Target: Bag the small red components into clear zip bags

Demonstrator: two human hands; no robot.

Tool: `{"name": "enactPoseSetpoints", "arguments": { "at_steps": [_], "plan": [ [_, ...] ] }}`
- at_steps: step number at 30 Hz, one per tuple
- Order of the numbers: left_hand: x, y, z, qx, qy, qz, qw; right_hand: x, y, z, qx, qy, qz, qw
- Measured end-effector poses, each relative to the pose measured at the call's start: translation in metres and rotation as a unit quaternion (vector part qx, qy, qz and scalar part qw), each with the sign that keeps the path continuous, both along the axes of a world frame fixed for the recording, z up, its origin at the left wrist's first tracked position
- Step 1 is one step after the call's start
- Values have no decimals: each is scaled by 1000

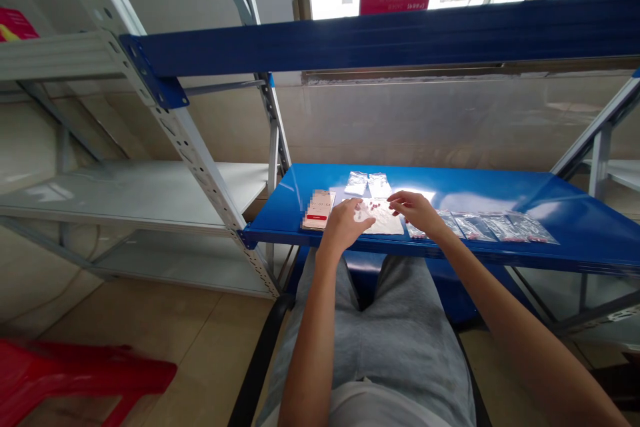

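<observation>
A white cloth or sheet of paper point(385, 223) lies near the front edge of the blue shelf. Small dark red pieces point(374, 205), too small to name, are scattered on its upper part. My left hand point(344, 227) rests over the sheet's left side, thumb and fingers apart, with nothing visible between them. From the right, my right hand point(414, 208) reaches over the sheet, fingers loosely bent and apart, tips beside the red pieces. Just behind the sheet lie two clear plastic bags point(357, 183) with whitish contents.
A phone point(318, 209) with a lit screen lies left of my left hand. Several clear bags with reddish contents point(503, 227) form a row to the right. A blue beam point(350, 47) crosses above; a perforated metal post point(200, 160) stands left. A red stool point(90, 373) is on the floor.
</observation>
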State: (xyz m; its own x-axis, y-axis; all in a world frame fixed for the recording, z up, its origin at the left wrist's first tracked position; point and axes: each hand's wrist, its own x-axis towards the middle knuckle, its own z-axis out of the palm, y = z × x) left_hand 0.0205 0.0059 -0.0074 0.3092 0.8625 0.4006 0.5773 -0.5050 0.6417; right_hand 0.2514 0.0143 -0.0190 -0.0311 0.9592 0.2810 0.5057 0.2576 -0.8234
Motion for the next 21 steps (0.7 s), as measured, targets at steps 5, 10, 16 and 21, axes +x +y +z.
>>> {"name": "enactPoseSetpoints", "arguments": {
  "at_steps": [5,10,16,21],
  "plan": [
    [-15,4,-1,-26,2,18,1000,-4,53,-19,22,-195,-63,979],
    [-17,1,1,-33,11,15,999,-12,70,-29,17,-257,-58,965],
    [-17,1,0,-28,8,6,1000,-16,71,-31,15,-264,-55,963],
    [-15,0,-1,-24,9,4,1000,-14,70,-26,12,-255,-60,965]
  ]
}}
